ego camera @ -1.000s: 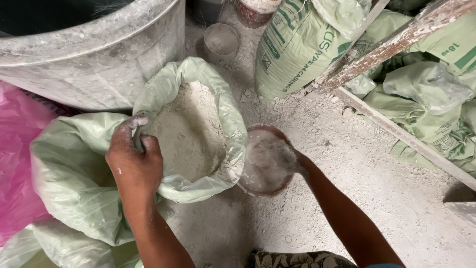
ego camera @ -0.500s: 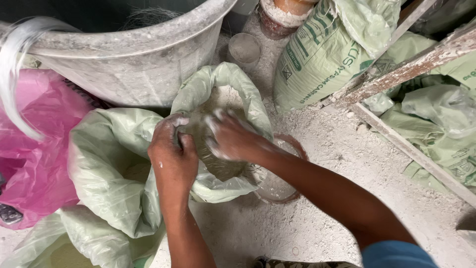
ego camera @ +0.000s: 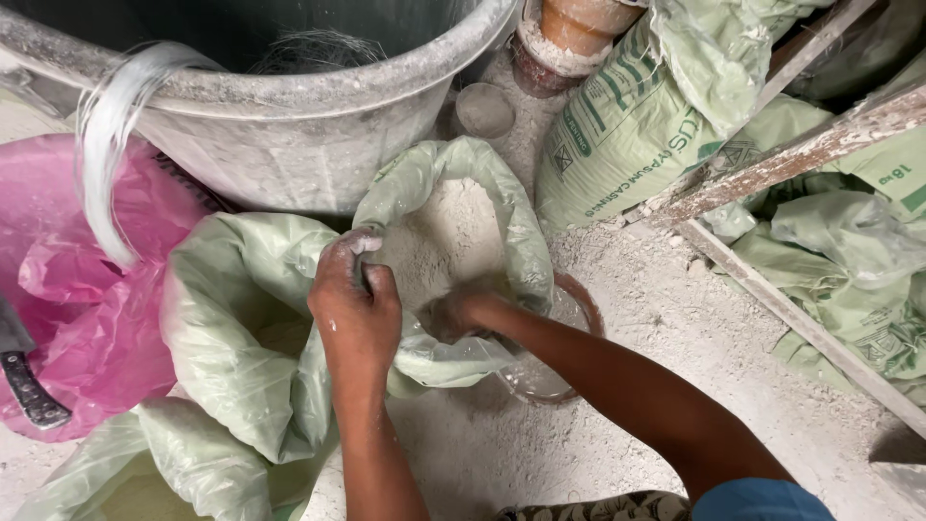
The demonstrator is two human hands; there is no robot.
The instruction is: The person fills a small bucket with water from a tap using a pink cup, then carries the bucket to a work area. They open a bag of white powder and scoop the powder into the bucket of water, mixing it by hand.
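Observation:
A pale green plastic bag (ego camera: 511, 232) stands open on the dusty floor, holding grey-white powder (ego camera: 444, 241). My left hand (ego camera: 355, 307) is closed on the bag's near rim and holds it open. My right hand (ego camera: 465, 314) reaches down inside the bag at the near edge of the powder; its fingers are partly buried and curled, so I cannot tell what they hold. A clear round bowl (ego camera: 552, 378) rests on the floor against the bag's right side, partly hidden under my right forearm.
A big grey tub (ego camera: 289, 154) with a wire coil (ego camera: 111, 145) on its rim stands behind. On the left lie a second pale green bag (ego camera: 231, 328), a pink bag (ego camera: 77, 289) and a knife handle (ego camera: 29, 391). A printed sack (ego camera: 627, 125) and wooden battens (ego camera: 781, 150) are on the right.
My right hand held the bowl beside the bag, then let it go and moved into the bag's powder. The bowl now rests on the floor. My left hand kept its grip.

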